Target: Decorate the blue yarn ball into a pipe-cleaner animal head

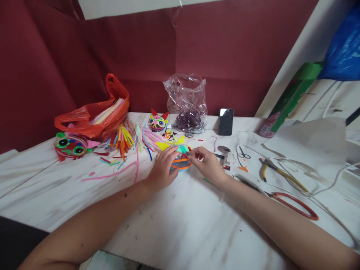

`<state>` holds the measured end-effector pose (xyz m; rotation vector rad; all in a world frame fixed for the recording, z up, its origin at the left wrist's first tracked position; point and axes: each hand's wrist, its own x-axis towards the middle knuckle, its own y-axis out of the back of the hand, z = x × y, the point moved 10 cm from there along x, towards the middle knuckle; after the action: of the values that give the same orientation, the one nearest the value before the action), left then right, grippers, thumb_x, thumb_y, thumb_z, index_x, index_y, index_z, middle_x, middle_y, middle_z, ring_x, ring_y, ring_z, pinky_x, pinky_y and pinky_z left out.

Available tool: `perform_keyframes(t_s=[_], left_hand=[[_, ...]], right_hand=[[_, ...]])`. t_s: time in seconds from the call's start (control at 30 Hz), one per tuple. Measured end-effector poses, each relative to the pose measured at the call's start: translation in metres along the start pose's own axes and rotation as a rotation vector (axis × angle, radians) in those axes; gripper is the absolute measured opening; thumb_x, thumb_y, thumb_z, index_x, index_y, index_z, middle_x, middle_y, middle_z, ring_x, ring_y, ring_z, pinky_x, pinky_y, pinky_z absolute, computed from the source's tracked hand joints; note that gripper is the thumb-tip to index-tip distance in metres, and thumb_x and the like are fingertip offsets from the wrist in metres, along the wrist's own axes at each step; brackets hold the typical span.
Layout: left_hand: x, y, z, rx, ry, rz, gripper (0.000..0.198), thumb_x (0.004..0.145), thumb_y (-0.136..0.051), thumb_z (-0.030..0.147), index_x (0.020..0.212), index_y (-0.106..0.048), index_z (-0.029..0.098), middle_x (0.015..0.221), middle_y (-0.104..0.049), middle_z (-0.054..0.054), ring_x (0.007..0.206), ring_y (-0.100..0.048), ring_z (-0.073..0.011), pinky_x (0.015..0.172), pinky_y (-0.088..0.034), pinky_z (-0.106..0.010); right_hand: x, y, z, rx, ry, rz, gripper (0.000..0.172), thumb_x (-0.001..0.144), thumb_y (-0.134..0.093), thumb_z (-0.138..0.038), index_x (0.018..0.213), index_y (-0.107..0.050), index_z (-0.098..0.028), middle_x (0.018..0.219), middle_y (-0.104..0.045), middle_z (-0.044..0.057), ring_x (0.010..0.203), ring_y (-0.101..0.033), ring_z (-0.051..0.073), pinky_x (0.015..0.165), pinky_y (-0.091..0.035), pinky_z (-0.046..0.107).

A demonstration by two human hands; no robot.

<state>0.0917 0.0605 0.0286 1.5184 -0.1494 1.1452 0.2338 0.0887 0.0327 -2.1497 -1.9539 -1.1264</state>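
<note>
A small round craft piece in orange, blue and teal with yellow pointed ears lies on the white marble table. My left hand is curled around its left side, holding it. My right hand pinches at its right edge with thumb and fingers; whatever is in the pinch is too small to make out. Both forearms reach in from the bottom of the view.
Around the hands lie pipe cleaners, an orange bag, two finished owl-like faces, a clear bag, a phone, small scissors, pliers and a red ring.
</note>
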Motion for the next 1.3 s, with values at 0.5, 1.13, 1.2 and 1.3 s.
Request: perform_keyframes(t_s=[0.5,1.13,1.2,1.3], left_hand=[[0.0,-0.001,0.002,0.001,-0.031,-0.003,0.054,0.081,-0.052,0.016,0.132,-0.038,0.022,0.136,-0.047,-0.014,0.132,-0.039,-0.0277,0.105,-0.036,-0.05],[-0.037,0.015,-0.113,-0.628,0.833,0.451,0.033,0.081,-0.05,0.051,0.082,-0.053,0.018,0.079,-0.059,-0.003,0.071,-0.06,-0.015,0.067,-0.051,-0.031],[-0.045,0.004,-0.125,-0.704,0.936,0.456,0.042,0.083,-0.04,0.056,0.076,-0.051,0.016,0.072,-0.057,-0.004,0.063,-0.059,-0.0143,0.056,-0.049,-0.028],[-0.051,-0.01,-0.133,-0.802,1.03,0.449,0.047,0.078,-0.046,0.061,0.08,-0.053,0.015,0.077,-0.06,-0.005,0.065,-0.062,-0.0148,0.055,-0.049,-0.027]], right_hand=[[0.001,-0.005,0.021,0.235,-0.213,-0.011,0.024,0.068,-0.063,-0.042,0.063,-0.052,-0.021,0.056,-0.052,-0.003,0.054,-0.044,0.012,0.053,-0.036,0.026],[-0.013,-0.014,0.065,0.424,-0.53,0.028,0.015,0.069,-0.05,-0.03,0.078,-0.057,-0.02,0.081,-0.063,0.006,0.072,-0.06,0.018,0.054,-0.045,0.027],[-0.013,-0.01,0.066,0.426,-0.53,0.061,0.014,0.068,-0.048,-0.027,0.076,-0.057,-0.019,0.075,-0.062,0.004,0.064,-0.057,0.016,0.053,-0.043,0.026],[-0.011,0.007,0.067,0.388,-0.516,0.139,0.015,0.067,-0.046,-0.022,0.074,-0.058,-0.02,0.057,-0.051,-0.003,0.05,-0.045,0.012,0.047,-0.034,0.023]])
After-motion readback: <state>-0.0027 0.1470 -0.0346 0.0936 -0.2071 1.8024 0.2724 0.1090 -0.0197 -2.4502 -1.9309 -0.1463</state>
